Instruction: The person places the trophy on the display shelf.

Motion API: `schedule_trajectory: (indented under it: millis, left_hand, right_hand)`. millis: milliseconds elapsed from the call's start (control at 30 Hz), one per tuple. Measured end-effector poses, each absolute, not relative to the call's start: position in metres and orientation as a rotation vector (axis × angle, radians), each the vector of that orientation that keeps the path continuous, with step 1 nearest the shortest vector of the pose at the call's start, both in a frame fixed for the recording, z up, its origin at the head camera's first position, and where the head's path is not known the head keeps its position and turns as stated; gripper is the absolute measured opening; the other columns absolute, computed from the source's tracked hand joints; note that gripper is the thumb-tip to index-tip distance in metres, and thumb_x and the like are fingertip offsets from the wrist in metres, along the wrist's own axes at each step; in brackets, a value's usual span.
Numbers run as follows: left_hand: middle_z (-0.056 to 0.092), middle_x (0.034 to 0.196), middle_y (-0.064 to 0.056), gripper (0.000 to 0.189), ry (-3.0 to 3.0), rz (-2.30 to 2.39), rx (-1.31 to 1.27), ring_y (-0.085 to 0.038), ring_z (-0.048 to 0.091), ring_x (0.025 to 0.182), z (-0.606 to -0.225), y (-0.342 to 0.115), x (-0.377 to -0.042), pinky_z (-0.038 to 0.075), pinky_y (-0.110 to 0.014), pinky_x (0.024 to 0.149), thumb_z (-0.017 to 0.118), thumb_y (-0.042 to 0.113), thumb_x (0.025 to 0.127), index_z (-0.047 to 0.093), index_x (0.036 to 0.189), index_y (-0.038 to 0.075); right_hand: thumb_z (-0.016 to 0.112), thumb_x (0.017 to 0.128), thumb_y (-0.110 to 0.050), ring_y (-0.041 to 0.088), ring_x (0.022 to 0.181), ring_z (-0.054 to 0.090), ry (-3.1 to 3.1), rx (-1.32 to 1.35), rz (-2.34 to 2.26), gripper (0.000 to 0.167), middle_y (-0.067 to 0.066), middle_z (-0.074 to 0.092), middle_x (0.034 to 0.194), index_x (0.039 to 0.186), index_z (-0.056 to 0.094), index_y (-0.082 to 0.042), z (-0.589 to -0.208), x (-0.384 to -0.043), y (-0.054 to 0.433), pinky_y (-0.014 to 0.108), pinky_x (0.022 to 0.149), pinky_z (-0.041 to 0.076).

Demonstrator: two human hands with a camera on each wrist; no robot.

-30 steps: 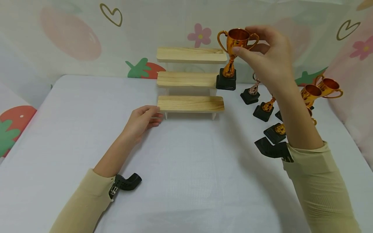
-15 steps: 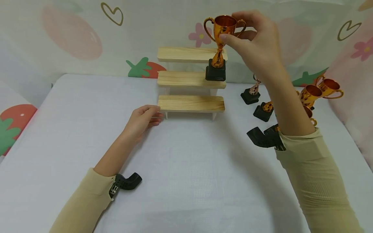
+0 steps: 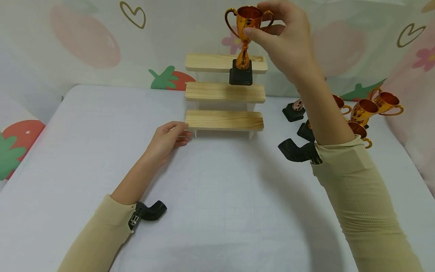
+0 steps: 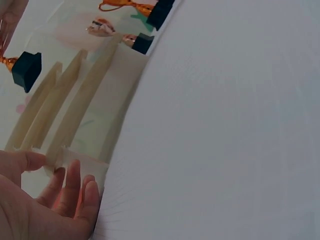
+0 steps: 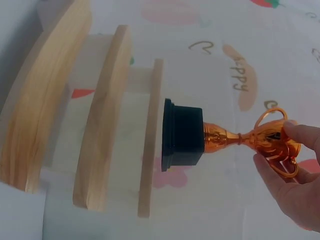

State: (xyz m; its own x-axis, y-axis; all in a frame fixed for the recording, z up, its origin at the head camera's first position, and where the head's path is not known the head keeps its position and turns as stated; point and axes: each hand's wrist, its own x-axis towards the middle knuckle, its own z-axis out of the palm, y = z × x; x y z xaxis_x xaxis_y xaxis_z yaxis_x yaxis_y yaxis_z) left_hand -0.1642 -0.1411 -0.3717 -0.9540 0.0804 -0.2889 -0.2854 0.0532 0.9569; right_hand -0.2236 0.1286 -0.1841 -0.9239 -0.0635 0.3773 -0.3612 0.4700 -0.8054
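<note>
My right hand [image 3: 285, 41] grips an orange-gold trophy [image 3: 242, 58] by its cup, thumb in front and fingers behind. The trophy is upright, its black base [image 5: 185, 135] close to the top step [image 5: 151, 145] of a three-step wooden display stand [image 3: 224, 120]; a small gap seems to show in the right wrist view. In the head view the base overlaps the top step's front. My left hand [image 3: 166, 139] pinches the left end of the bottom step, thumb above and fingers curled below, as the left wrist view [image 4: 65, 200] shows from the side.
Several more trophies [image 3: 363, 111] stand at the right of the white table [image 3: 204, 196], partly hidden by my right forearm. A smaller pinkish trophy [image 3: 295, 110] is nearest the stand. Behind is a patterned cloth backdrop [image 3: 163, 37]. Black wrist mounts [image 3: 151, 211] stick out from both sleeves.
My right hand has carried the trophy left and up, from beside the stand to over its top step. My left hand and the stand have stayed put.
</note>
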Motion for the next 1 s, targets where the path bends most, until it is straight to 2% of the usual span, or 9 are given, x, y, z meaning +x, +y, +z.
schedule_trajectory:
  millis: [200, 467, 733, 1000]
  left_hand:
    - [0.070, 0.096, 0.004, 0.034, 2.066, 1.986, -0.202, -0.010, 0.065, 0.095, -0.370, -0.141, -0.163, 0.057, -0.016, 0.085, 0.054, 0.025, 0.110, 0.060, 0.131, -0.002]
    - [0.070, 0.097, 0.004, 0.034, 2.063, 1.987, -0.202, -0.010, 0.065, 0.095, -0.372, -0.141, -0.163, 0.057, -0.016, 0.084, 0.053, 0.024, 0.110, 0.060, 0.131, -0.002]
    - [0.070, 0.094, 0.005, 0.026, 2.058, 2.006, -0.198, -0.008, 0.065, 0.093, -0.373, -0.141, -0.164, 0.057, -0.016, 0.081, 0.053, 0.022, 0.109, 0.063, 0.124, 0.004]
    - [0.070, 0.094, 0.005, 0.032, 2.057, 1.991, -0.193, -0.008, 0.065, 0.093, -0.372, -0.140, -0.163, 0.057, -0.016, 0.082, 0.053, 0.023, 0.110, 0.060, 0.130, -0.001]
  right_hand:
    - [0.073, 0.101, -0.011, 0.021, 0.110, 0.065, -2.407, 0.431, 1.430, 0.048, 0.011, 0.059, 0.140, 0.146, 0.058, -0.004, -0.182, -0.230, 0.119, 0.021, 0.104, 0.053]
    - [0.072, 0.100, -0.008, 0.018, 0.124, 0.058, -2.361, 0.528, 1.449, 0.047, 0.008, 0.061, 0.145, 0.146, 0.059, -0.006, -0.182, -0.239, 0.105, 0.021, 0.105, 0.051]
    - [0.073, 0.100, -0.007, 0.021, 0.125, 0.061, -2.329, 0.562, 1.511, 0.048, 0.009, 0.062, 0.144, 0.146, 0.058, -0.004, -0.184, -0.249, 0.097, 0.022, 0.105, 0.052]
    - [0.072, 0.100, -0.007, 0.019, 0.128, 0.060, -2.330, 0.553, 1.523, 0.050, 0.010, 0.061, 0.144, 0.147, 0.056, -0.003, -0.188, -0.260, 0.090, 0.020, 0.106, 0.050]
